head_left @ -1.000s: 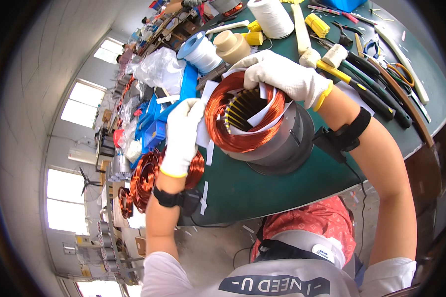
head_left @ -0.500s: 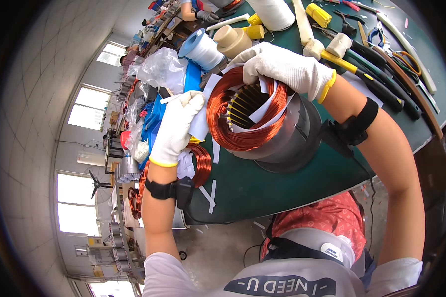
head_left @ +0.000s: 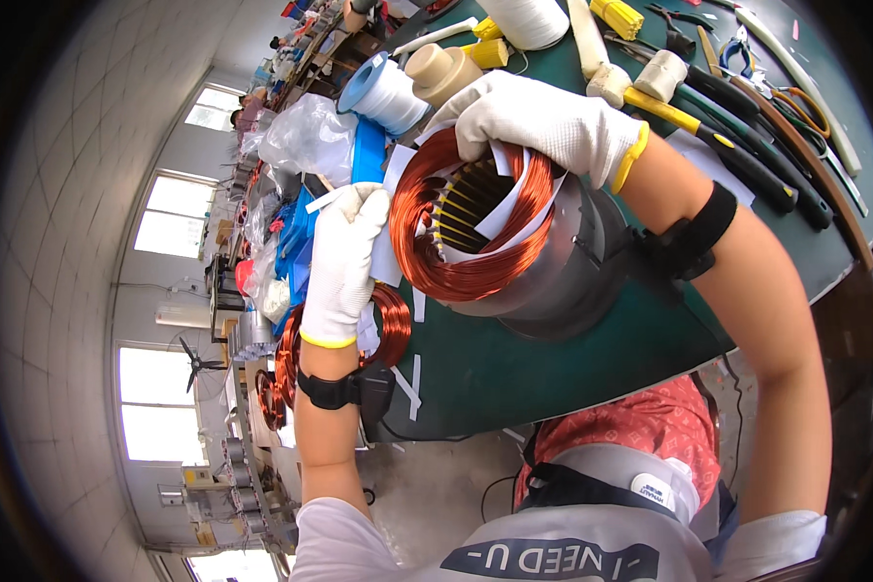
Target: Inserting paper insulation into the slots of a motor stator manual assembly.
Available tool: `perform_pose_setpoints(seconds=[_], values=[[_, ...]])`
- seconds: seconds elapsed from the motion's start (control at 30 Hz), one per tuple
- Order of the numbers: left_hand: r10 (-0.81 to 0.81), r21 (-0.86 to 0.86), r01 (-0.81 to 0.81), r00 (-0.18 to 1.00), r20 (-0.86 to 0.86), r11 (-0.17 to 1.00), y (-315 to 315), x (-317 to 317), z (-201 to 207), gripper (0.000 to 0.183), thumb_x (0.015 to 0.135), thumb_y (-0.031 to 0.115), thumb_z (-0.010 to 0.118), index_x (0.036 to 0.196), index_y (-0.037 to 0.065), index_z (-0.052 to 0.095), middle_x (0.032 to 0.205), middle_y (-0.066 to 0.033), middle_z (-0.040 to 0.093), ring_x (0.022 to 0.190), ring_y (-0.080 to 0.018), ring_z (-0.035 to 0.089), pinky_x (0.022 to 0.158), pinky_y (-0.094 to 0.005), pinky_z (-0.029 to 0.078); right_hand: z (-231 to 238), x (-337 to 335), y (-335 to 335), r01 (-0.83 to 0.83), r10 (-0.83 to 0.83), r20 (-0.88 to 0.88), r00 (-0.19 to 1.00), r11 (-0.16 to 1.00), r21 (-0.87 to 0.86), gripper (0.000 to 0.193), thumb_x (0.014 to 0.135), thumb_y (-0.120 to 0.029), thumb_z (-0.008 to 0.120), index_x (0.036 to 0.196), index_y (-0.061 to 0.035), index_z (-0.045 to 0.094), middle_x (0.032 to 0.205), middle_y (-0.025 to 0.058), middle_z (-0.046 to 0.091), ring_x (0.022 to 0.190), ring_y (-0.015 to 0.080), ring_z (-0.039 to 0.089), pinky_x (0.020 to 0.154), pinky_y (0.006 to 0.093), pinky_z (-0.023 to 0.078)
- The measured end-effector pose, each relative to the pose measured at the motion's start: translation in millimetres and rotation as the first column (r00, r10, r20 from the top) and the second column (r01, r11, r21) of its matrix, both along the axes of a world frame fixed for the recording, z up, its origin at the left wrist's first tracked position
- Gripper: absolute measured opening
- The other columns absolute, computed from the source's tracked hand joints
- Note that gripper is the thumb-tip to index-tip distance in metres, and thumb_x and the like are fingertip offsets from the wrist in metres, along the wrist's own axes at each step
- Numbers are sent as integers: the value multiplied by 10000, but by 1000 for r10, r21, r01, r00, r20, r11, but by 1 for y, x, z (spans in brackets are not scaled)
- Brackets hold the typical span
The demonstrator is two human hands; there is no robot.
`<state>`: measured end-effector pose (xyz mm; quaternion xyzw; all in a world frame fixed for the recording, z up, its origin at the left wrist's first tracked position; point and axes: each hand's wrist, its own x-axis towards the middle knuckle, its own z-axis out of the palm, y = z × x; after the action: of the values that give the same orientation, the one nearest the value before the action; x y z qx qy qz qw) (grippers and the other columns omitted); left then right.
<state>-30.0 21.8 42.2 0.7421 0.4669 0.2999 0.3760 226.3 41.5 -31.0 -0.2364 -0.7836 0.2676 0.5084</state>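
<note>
A motor stator with a grey metal housing lies on the green table. Thick copper windings bulge in a ring from its open end, with white insulating paper tucked inside around yellow-lined slots. My right hand, in a white glove with a yellow cuff, curls its fingers over the upper rim of the windings. Left of the stator, my left hand, gloved alike, is closed with a white paper strip sticking out of it. A white paper sheet stands between that hand and the windings.
Loose copper coils lie below my left hand, near paper strips. Behind are a blue-flanged spool, a beige spool and clear plastic bags. Mallets, pliers and scissors crowd the right side.
Both hands and the stator appear slightly further left in the picture. My right hand keeps its hold on the windings, and the paper strip stays in my left.
</note>
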Motion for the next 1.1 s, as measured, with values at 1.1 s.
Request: perform_pose_setpoints(seconds=[1.1], values=[[-36, -72, 26, 990, -135, 997, 2, 10, 22, 245, 952, 262, 622, 933, 19, 643, 784, 40, 566, 699, -33, 461, 636, -201, 384, 12, 3, -19, -44, 3, -118, 993, 938, -343, 280, 779, -137, 537, 901, 80, 666, 794, 78, 639, 656, 73, 523, 612, 216, 453]])
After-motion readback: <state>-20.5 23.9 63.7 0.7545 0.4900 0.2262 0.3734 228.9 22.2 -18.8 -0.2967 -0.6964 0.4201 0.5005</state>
